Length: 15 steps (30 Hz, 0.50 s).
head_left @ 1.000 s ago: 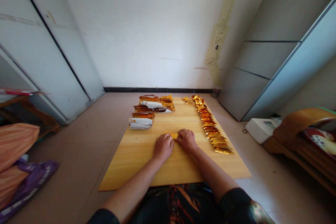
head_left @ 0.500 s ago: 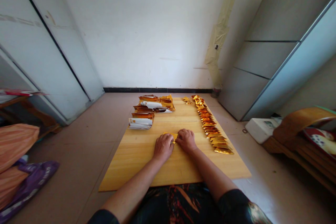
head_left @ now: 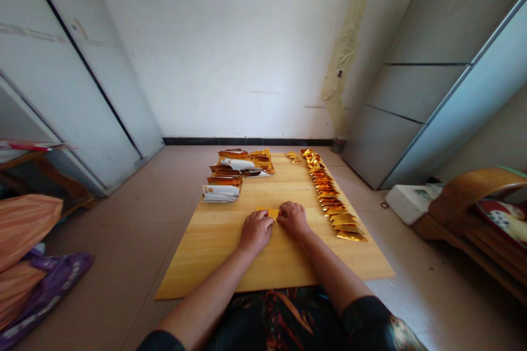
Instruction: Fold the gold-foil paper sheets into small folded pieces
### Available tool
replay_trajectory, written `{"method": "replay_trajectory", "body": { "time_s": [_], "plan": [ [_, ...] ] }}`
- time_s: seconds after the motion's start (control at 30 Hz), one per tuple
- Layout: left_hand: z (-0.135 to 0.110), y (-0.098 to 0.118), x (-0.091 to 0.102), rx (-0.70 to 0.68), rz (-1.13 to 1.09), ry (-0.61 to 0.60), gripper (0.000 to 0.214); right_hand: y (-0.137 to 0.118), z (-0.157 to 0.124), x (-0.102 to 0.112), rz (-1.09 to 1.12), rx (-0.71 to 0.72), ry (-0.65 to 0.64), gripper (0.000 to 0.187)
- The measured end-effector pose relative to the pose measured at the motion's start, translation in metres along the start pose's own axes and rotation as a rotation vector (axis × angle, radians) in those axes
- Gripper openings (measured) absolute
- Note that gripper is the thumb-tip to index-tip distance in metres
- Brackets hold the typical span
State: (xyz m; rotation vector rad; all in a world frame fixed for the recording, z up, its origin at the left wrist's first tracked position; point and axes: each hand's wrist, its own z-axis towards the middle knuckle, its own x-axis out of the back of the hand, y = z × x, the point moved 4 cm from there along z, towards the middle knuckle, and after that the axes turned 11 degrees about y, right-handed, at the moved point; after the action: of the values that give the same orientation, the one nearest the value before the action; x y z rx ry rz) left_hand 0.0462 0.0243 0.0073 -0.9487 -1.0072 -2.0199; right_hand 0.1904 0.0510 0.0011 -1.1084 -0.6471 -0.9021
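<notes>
Hands sit close together near the middle of a pale wooden board [head_left: 206, 266], the left hand [head_left: 256, 232] and the right hand [head_left: 292, 219] almost touching, with their fingers bent down over a small gold foil piece [head_left: 267, 212]. Whether they pinch it or only press it flat cannot be told. The foil lies on the board, its long axis running left to right. Its visible part sticks out beyond the left hand's fingers toward the far side, so the left hand is nearer and covers more of it, while the right hand's fingertips meet its right end.

To the right, a long row of folded gold foil triangles [head_left: 329, 200] runs from the far end of the board toward the near end. Far left on the board stand stacks of gold-and-white folded sheets [head_left: 221, 191], and a few small gold scraps [head_left: 293, 156] lie at the far edge. A purple plastic bag [head_left: 53, 285] on the floor at left bears pale lettering, too blurred to read; no other writing can be made out.
</notes>
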Motion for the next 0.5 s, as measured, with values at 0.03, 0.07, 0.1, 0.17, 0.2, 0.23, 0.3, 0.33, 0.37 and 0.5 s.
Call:
{"method": "replay_trajectory", "body": {
  "time_s": [0.03, 0.07, 0.1, 0.17, 0.2, 0.23, 0.3, 0.33, 0.37, 0.5],
  "plan": [
    [-0.0006, -0.0007, 0.0, -0.025, 0.0, 0.0, 0.02, 0.0002, 0.0002, 0.0008, 0.008, 0.002, 0.002, 0.004],
    [-0.0011, -0.0015, -0.0001, -0.049, 0.001, -0.001, 0.02, 0.0004, 0.0003, 0.0015, 0.014, 0.003, 0.002, 0.005],
    [-0.0016, -0.0024, -0.0002, -0.068, 0.002, -0.002, 0.021, 0.0007, 0.0004, 0.0021, 0.019, 0.006, -0.001, 0.006],
    [-0.0022, -0.004, -0.0003, -0.09, 0.004, -0.006, 0.021, 0.0011, 0.0007, 0.003, 0.02, 0.012, -0.011, 0.008],
    [-0.0024, -0.0046, -0.0004, -0.092, 0.004, -0.008, 0.021, 0.0012, 0.0008, 0.0033, 0.019, 0.015, -0.016, 0.009],
    [-0.0025, -0.005, -0.0004, -0.093, 0.004, -0.01, 0.021, 0.0011, 0.0009, 0.0037, 0.017, 0.019, -0.019, 0.009],
    [-0.0026, -0.0049, -0.0002, -0.092, 0.004, -0.012, 0.022, 0.0008, 0.0009, 0.0042, 0.012, 0.018, -0.02, 0.01],
    [-0.0026, -0.0046, -0.0002, -0.092, 0.005, -0.012, 0.023, 0.0005, 0.0009, 0.0044, 0.009, 0.014, -0.021, 0.01],
    [-0.0027, -0.0042, -0.0001, -0.093, 0.006, -0.012, 0.023, 0.0001, 0.0007, 0.0044, 0.007, 0.012, -0.023, 0.01],
    [-0.0025, -0.0033, -0.0002, -0.091, 0.007, -0.016, 0.024, -0.0019, -0.0002, 0.0042, -0.006, 0.01, -0.022, 0.001]
  ]
}}
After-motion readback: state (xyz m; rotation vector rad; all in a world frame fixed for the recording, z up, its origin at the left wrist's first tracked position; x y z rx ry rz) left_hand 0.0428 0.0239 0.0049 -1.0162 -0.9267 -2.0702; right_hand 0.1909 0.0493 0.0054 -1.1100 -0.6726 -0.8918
